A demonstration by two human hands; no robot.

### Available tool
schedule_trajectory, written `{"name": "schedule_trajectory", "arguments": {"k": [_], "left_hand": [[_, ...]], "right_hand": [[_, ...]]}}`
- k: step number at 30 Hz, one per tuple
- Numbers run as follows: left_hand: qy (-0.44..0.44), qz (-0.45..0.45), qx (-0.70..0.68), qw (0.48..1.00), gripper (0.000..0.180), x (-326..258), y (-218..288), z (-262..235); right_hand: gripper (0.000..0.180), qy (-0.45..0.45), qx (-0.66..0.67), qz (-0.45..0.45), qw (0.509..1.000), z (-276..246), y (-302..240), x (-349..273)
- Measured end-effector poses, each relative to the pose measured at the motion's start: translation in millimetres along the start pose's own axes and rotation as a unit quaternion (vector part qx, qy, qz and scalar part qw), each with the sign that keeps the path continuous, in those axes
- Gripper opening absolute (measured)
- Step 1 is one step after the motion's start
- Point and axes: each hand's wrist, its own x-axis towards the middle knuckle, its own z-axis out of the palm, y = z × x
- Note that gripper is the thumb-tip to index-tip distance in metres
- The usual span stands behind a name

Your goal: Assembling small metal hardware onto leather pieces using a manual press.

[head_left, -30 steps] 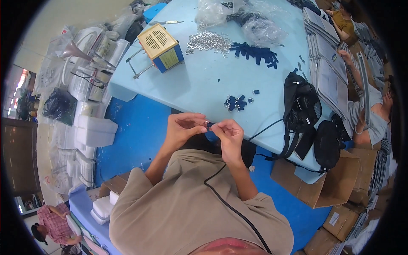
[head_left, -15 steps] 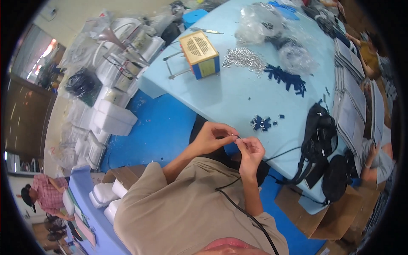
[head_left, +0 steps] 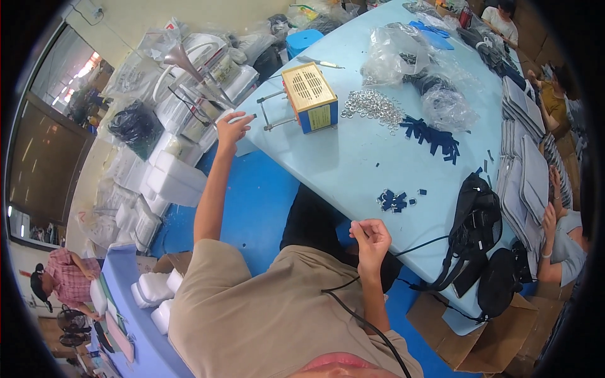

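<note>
In the head view, your left hand [head_left: 233,129], nearer the box [head_left: 310,97] than your right hand [head_left: 372,242], pinches a dark tab [head_left: 254,116] just left of the box's rods [head_left: 266,113]. Its long axis is too small to read. Your right fingers curl loosely; whether they grip anything, I can't tell.

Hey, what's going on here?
A person is working by hand at a light-blue table. The left hand is stretched out beside the blue-and-wood box, a small dark piece at its fingertips. The right hand is by the table's near edge, fingers curled; I can't make out anything in them. On the table lie silvery rings, navy strips and a cluster of short navy pieces.
</note>
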Motion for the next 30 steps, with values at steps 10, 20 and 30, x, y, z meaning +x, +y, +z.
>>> {"name": "schedule_trajectory", "arguments": {"k": [10, 20, 30], "left_hand": [[-0.072, -0.137, -0.113, 0.981, 0.047, 31, -27, 8], [-0.077, -0.132, -0.094, 0.984, 0.049, 34, -24, 12], [-0.065, -0.128, -0.068, 0.987, 0.046, 39, -22, 12]], "right_hand": [[0.013, 0.005, 0.012, 0.009, 1.000, -6, 0, -2], [0.014, 0.008, 0.012, 0.027, 1.000, -4, -1, -6], [0.013, 0.012, 0.014, 0.029, 0.999, -5, -2, -4]]}}
